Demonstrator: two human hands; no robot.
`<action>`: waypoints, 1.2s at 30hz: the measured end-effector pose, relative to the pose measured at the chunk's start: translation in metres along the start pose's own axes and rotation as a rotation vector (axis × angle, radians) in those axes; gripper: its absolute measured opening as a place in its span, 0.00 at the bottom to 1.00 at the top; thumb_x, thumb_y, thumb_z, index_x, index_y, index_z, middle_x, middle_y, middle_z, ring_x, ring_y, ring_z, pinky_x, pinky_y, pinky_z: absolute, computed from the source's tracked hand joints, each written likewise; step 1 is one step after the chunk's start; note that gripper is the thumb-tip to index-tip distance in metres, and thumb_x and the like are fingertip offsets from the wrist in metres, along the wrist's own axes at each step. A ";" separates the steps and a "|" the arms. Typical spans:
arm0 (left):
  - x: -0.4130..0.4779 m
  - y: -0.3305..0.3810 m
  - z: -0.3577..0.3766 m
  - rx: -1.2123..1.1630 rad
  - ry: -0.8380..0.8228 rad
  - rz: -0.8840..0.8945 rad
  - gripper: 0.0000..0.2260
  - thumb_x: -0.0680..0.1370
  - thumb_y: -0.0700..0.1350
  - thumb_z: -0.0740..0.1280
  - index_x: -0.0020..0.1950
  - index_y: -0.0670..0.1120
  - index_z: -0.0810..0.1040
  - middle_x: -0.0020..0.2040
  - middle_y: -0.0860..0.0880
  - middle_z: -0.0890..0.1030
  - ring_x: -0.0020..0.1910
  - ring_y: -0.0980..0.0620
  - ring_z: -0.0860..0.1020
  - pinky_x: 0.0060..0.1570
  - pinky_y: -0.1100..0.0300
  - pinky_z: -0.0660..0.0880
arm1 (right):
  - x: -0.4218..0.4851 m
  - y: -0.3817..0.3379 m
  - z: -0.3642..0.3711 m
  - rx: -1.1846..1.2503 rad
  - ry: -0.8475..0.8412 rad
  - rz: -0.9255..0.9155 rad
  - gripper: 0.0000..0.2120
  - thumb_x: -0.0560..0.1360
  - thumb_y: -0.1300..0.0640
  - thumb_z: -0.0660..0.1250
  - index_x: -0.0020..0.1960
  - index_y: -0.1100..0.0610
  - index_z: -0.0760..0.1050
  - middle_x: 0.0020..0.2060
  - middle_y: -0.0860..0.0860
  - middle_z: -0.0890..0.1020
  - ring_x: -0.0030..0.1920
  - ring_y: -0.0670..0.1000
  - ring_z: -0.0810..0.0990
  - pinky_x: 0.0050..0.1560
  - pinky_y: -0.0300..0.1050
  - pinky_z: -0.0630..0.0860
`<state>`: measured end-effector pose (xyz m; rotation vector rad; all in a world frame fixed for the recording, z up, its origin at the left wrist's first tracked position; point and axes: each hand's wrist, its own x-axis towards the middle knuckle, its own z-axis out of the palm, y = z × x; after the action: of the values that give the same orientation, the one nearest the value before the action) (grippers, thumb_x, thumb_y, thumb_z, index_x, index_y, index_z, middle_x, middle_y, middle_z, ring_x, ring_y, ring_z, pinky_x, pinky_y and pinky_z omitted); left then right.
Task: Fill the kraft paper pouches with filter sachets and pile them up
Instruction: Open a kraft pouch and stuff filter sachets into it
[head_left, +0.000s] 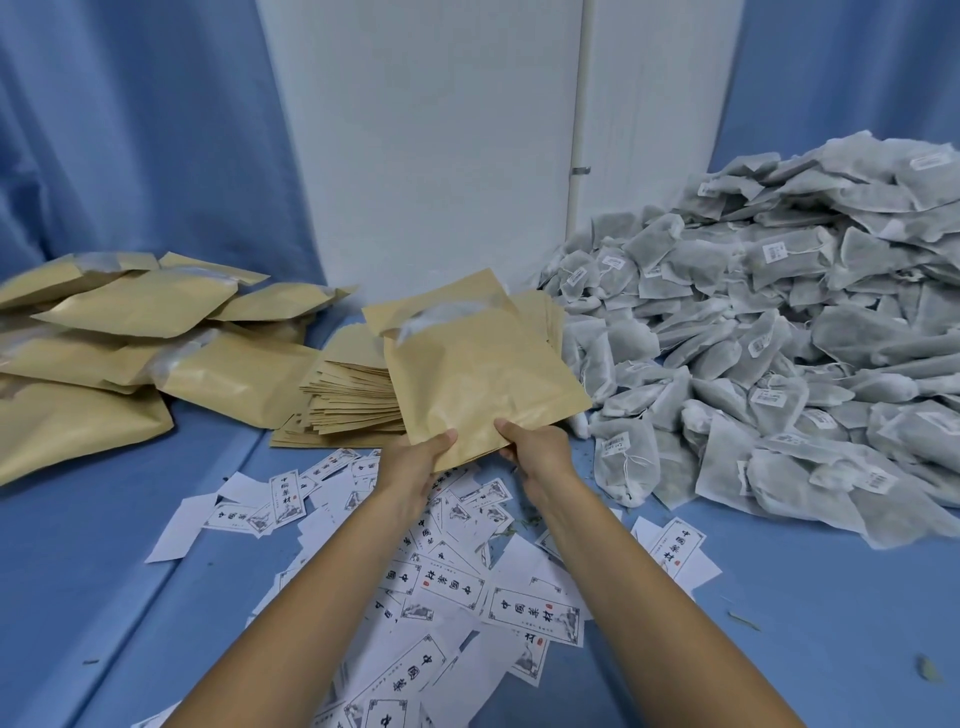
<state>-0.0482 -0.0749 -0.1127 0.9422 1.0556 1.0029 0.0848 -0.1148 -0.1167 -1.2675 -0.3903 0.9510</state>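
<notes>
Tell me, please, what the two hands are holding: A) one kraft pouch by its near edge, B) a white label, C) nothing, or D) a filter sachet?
A: the left hand and right hand each grip the near edge of the same pouch.

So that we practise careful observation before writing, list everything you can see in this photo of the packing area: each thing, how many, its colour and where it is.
held pouch: one, tan, raised at centre, mouth upward
flat pouches: one stack, too many to count, tan, centre, behind the held pouch
filled pouches: loose pile, tan, left
sachets: big heap, grey-white, right
paper labels: many, white with black print, scattered in front
cloth: one, blue, under everything
panel: white, upright at the back
left hand: grips the held pouch's lower edge
right hand: grips the same edge, alongside
</notes>
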 end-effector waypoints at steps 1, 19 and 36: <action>0.000 0.000 -0.002 0.016 -0.033 -0.002 0.06 0.74 0.36 0.71 0.50 0.42 0.78 0.45 0.46 0.83 0.41 0.52 0.82 0.38 0.62 0.78 | 0.001 0.000 0.000 -0.017 0.024 -0.013 0.05 0.74 0.64 0.71 0.42 0.60 0.76 0.40 0.53 0.80 0.33 0.49 0.76 0.30 0.37 0.74; 0.001 -0.001 -0.023 0.323 -0.208 -0.066 0.11 0.75 0.41 0.71 0.55 0.37 0.78 0.44 0.40 0.83 0.41 0.46 0.81 0.50 0.53 0.79 | -0.010 0.018 0.002 -0.109 -0.067 -0.001 0.06 0.70 0.65 0.74 0.41 0.63 0.77 0.37 0.55 0.81 0.37 0.53 0.79 0.37 0.41 0.77; 0.000 0.002 -0.033 0.631 -0.197 0.063 0.05 0.78 0.41 0.69 0.46 0.38 0.80 0.27 0.49 0.81 0.22 0.58 0.74 0.27 0.68 0.73 | -0.010 0.036 0.010 -0.066 -0.114 0.049 0.07 0.68 0.68 0.75 0.41 0.63 0.77 0.42 0.59 0.83 0.40 0.56 0.81 0.43 0.43 0.79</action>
<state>-0.0803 -0.0701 -0.1184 1.5594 1.2019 0.6081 0.0578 -0.1168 -0.1448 -1.2908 -0.4843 1.0622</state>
